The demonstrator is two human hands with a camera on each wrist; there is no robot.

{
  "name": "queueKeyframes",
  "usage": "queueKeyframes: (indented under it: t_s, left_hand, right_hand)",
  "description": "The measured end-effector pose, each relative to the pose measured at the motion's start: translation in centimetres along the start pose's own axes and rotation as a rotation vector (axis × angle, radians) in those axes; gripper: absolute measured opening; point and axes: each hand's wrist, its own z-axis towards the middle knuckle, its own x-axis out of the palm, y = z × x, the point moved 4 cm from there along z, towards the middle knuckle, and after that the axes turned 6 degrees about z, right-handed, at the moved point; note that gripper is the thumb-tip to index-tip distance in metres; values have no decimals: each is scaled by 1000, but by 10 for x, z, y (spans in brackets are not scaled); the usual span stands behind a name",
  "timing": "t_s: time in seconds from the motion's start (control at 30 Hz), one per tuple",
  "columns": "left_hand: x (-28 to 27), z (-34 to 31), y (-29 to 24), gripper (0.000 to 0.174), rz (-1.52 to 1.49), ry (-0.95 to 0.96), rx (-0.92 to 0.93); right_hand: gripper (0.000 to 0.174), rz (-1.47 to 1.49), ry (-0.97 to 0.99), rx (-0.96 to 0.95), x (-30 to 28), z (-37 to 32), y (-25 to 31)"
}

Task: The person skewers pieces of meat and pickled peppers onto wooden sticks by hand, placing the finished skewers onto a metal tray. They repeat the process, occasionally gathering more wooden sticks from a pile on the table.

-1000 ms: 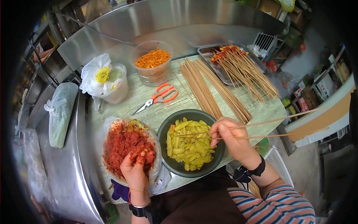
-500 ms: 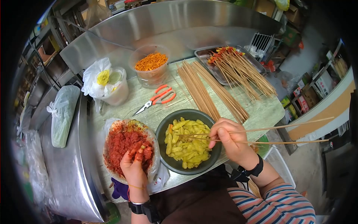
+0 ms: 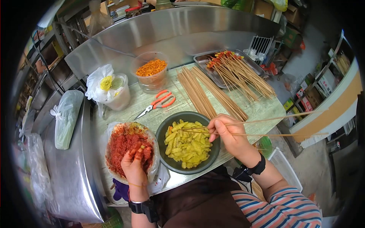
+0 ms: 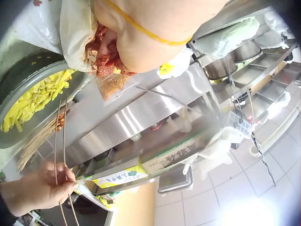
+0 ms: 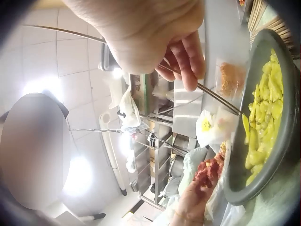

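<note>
My right hand (image 3: 230,135) pinches two long thin sticks (image 3: 266,119), their near ends over the green peppers (image 3: 186,148) in a dark round bowl (image 3: 163,131). In the right wrist view the stick tips meet at a green pepper (image 5: 246,128) near the bowl's edge. My left hand (image 3: 134,171), its fingertips coated red, is in the lined bowl of red paste (image 3: 121,150), curled round a paste-covered piece with a pale green end (image 3: 142,147). The left wrist view shows red paste (image 4: 106,59) at that hand, its fingertips mostly hidden.
Orange-handled scissors (image 3: 156,104) lie behind the bowls. Beyond are a tub of orange shreds (image 3: 152,68), a bagged white tub (image 3: 118,99), two bundles of sticks (image 3: 195,93) and a metal tray (image 3: 197,57) with skewers (image 3: 243,76). A wrapped bag (image 3: 68,119) lies at left.
The head view has shifted slightly. The right hand still holds both sticks, their tips now closer together over the peppers. The left hand stays in the red paste with its piece.
</note>
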Motion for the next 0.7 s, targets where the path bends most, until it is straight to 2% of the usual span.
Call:
queueKeyframes:
  t_s: [0.17,0.23,0.37,0.43,0.53,0.57,0.7]
  left_hand:
    - [-1,0,2,20,-7,1,-18]
    - [0,0,0,19,-23,28,-2]
    - [0,0,1,18,-14,19,10]
    - [3,-1,-2,17,-15,9,0]
    - [4,-2,-3,16,-32,7,-75]
    - [-1,2,5,17,-25,15,-30]
    - [-3,3,6,36,-110,146,30]
  right_hand:
    - [26,-66,32,16,2,4,-15]
    - [27,-147,76,-155,8,7,-18]
    - [28,-126,60,-70,2,4,0]
    - [31,67,-12,-25,-2,1,4]
    - [32,171,-15,24,0,3,6]
    - [32,196,-4,21,4,4,9]
    - [34,339,57,-42,37,9,20]
